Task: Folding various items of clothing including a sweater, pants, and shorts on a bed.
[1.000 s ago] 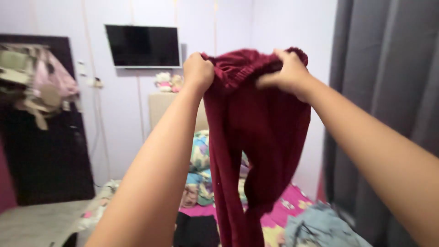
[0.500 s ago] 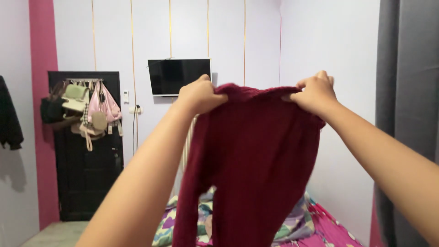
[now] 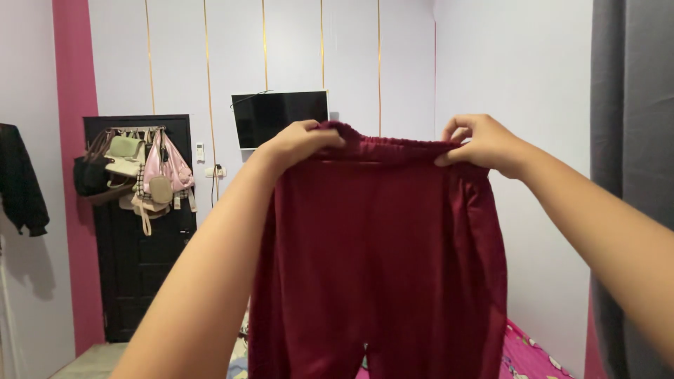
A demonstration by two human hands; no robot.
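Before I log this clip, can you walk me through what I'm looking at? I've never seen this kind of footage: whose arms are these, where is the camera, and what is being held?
There is no machine here. The camera sits on a person's head, so the two bare arms reaching into view are that person's own.

The left hand and the right hand each pinch one end of the elastic waistband of a pair of dark red trousers, held up at about eye level so the cloth hangs flat and spread wide. The legs run out of the picture at the bottom.

Behind them is a bedroom. A dark flat screen is mounted on the pale wall. To the left, a black door has several bags hanging on it, and a dark garment hangs at the far left. A grey curtain is at the right, and a pink patterned bedcover shows low down.
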